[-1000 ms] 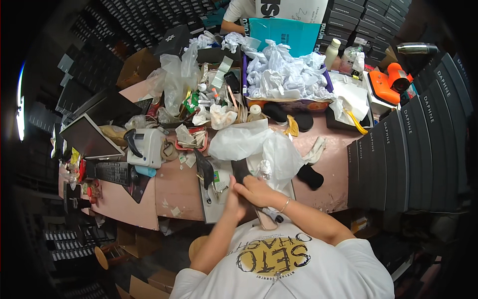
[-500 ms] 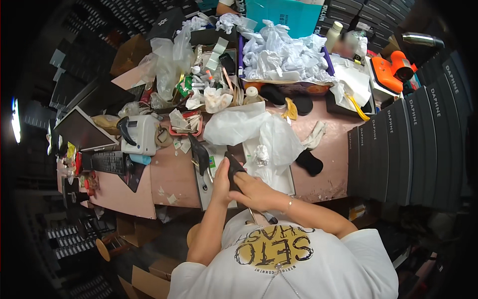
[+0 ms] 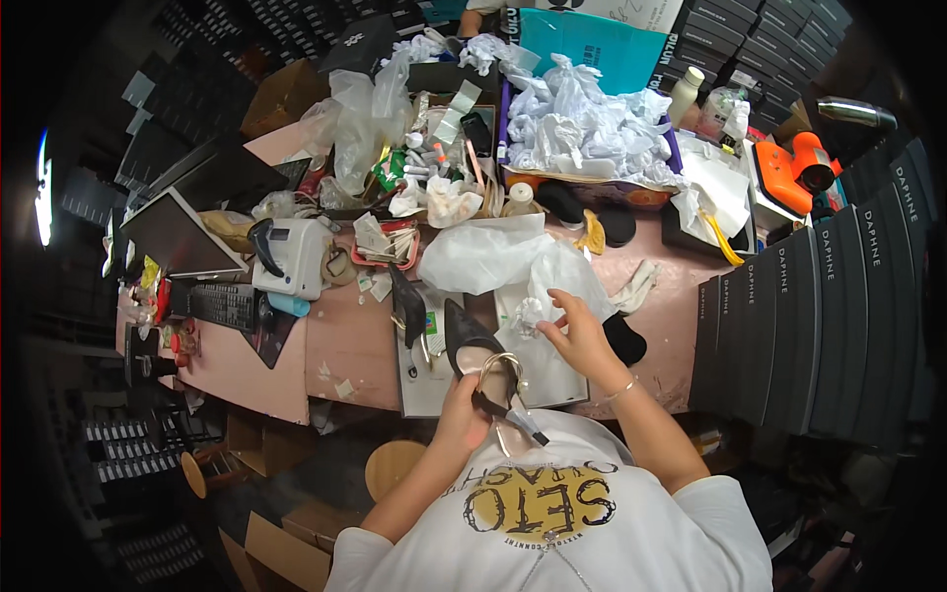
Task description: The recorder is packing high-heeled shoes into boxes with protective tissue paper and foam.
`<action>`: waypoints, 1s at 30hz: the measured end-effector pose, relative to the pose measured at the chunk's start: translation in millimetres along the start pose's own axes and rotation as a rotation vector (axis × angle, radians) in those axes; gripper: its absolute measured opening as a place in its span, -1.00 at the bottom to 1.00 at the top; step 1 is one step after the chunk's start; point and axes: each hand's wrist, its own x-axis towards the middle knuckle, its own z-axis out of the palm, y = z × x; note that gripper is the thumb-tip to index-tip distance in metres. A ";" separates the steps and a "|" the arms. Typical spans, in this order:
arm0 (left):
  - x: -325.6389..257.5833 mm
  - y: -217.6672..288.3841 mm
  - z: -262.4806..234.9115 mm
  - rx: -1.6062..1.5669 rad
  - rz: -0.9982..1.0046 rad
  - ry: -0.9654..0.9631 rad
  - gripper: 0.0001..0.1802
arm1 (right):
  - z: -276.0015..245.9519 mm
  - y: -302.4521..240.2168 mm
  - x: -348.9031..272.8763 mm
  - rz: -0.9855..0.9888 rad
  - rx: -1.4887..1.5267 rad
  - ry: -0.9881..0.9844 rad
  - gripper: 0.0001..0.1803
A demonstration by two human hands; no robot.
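Observation:
My left hand (image 3: 466, 414) grips a black pointed-toe high-heeled shoe (image 3: 468, 335) by its side. Gold rings sit on the shoe's strap, and its heel end lies toward my shirt. My right hand (image 3: 584, 345) is raised with thumb and fingers apart, beside a crumpled ball of white paper (image 3: 528, 314); whether the fingertips touch it I cannot tell. A second black pointed shoe (image 3: 406, 308) lies left of the held one, over the open shoe box (image 3: 426, 397). White tissue paper (image 3: 483, 255) spreads across the box's far side.
Beyond stands a purple-edged box (image 3: 676, 148) heaped with crumpled white paper (image 3: 587, 123). Dark shoe boxes (image 3: 789, 326) are stacked at the right. A label printer (image 3: 294, 257), a keyboard (image 3: 222, 306) and a monitor (image 3: 182, 247) stand left. A black insole-shaped piece (image 3: 624, 340) lies near my right wrist.
My right hand has let go of the shoe and moved right and away to the paper ball. The shoe, still in my left hand, now shows its opening and gold rings.

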 end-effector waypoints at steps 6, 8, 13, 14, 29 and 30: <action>-2.8 -7.3 -1.9 -0.034 -0.048 -0.116 -0.46 | 13.8 -1.3 2.2 -0.013 0.388 -0.093 -0.68; -10.1 -8.3 3.8 -0.057 -0.085 -0.230 -0.41 | 3.1 -7.7 4.7 0.003 0.257 -0.153 -0.65; -20.9 -7.8 17.6 0.032 -0.161 -0.476 -0.29 | 17.2 36.9 7.4 -0.007 -0.264 -0.162 -0.50; -19.7 -10.9 19.2 0.048 -0.164 -0.445 -0.30 | 35.5 56.5 10.6 0.002 -0.271 -0.170 -0.46; 0.4 -25.9 15.0 0.028 -0.084 -0.253 -0.61 | 9.6 -38.7 -3.3 -0.403 -0.339 -0.286 -0.64; 6.7 -27.8 8.4 0.009 -0.134 -0.274 -0.62 | 15.5 -33.0 -5.9 -0.401 -0.336 -0.277 -0.64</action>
